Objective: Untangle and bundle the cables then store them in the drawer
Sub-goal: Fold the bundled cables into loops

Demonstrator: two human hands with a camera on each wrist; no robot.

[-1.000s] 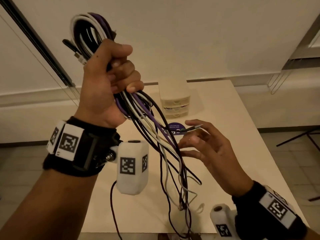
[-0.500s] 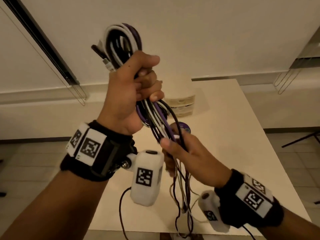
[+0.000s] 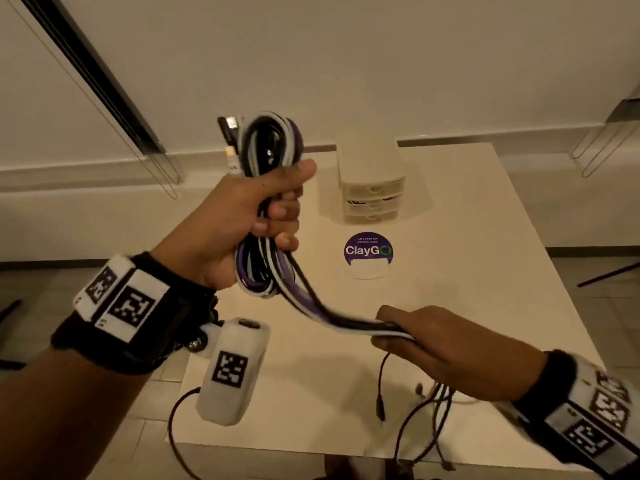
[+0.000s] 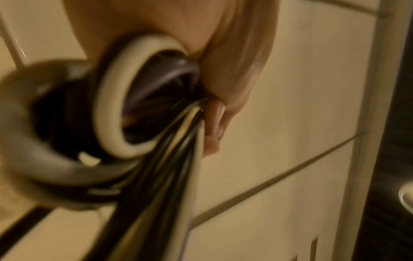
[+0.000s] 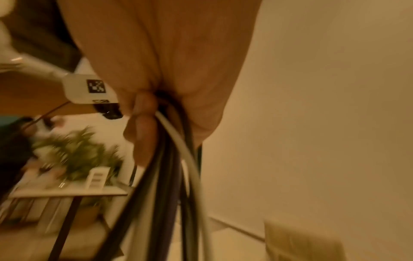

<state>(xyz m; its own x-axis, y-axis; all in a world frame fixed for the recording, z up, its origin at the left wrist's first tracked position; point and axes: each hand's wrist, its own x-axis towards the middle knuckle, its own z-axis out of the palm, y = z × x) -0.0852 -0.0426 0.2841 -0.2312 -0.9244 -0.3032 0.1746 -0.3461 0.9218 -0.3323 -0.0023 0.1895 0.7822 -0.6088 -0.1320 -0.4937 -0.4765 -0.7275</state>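
A bundle of black, white and purple cables (image 3: 270, 147) is looped in my left hand (image 3: 263, 209), which grips it in a fist above the table's left side. The loose strands (image 3: 318, 306) run down and to the right into my right hand (image 3: 408, 336), which grips them low over the table. Their free ends (image 3: 429, 410) hang below that hand, over the table's front edge. A small cream drawer unit (image 3: 372, 199) stands at the back of the table, its drawers closed. In the left wrist view the cable loops (image 4: 111, 113) curl beside my fingers (image 4: 212, 123). The right wrist view shows the strands (image 5: 178, 159) leaving my fist.
A round purple ClayGo sticker (image 3: 368, 251) lies on the cream table (image 3: 485, 271) in front of the drawer unit. The table's front edge is near my wrists. A wall runs behind the table, and tiled floor lies on both sides.
My left hand has come down and to the right with the looped bundle. My right hand closed on the hanging strands, then pulled them out to the lower right.
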